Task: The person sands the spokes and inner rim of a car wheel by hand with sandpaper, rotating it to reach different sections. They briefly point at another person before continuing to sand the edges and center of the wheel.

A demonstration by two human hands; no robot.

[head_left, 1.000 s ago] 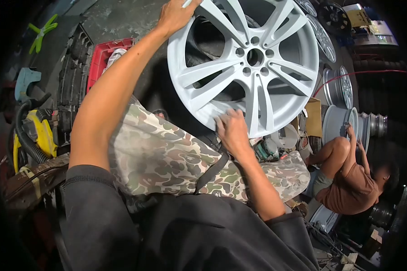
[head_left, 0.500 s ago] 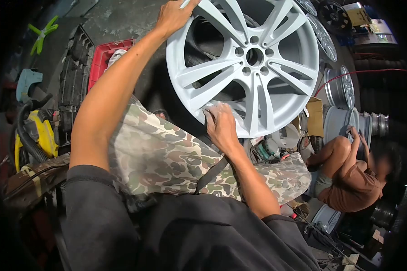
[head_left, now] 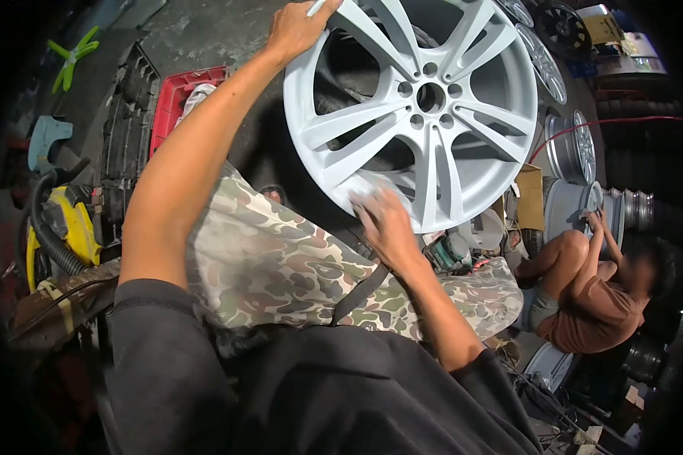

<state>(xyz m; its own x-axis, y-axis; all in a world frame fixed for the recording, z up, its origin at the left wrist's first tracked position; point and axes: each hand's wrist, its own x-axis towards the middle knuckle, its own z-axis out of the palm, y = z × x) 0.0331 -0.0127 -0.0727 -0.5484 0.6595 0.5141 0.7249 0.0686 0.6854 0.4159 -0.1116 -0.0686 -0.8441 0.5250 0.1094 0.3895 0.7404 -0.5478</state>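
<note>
A pale grey-white alloy wheel rim [head_left: 334, 161] with double spokes stands tilted in front of me, above my lap. My left hand [head_left: 300, 30] is wrapped round its upper left edge. Low on the rim, my right hand [head_left: 389, 224] presses its bent fingers to the inner side of the edge, between two spokes. Motion blurs those fingers, and a whitish patch shows right at their tips; I cannot tell what they hold. Camouflage-patterned cloth [head_left: 281, 265] covers my lap under both arms.
A person [head_left: 592, 311] crouches at the right, hands on another wheel [head_left: 565, 208]. More wheels [head_left: 542, 64] line the right side. A green power tool [head_left: 451, 249] lies below the rim. At left are a red crate [head_left: 163, 106] and a yellow machine [head_left: 72, 227] with a black hose.
My right hand has slid slightly right and down along the rim's lower edge, its fingers now blurred. The wheel sits a touch further right in view, with my left hand still on it.
</note>
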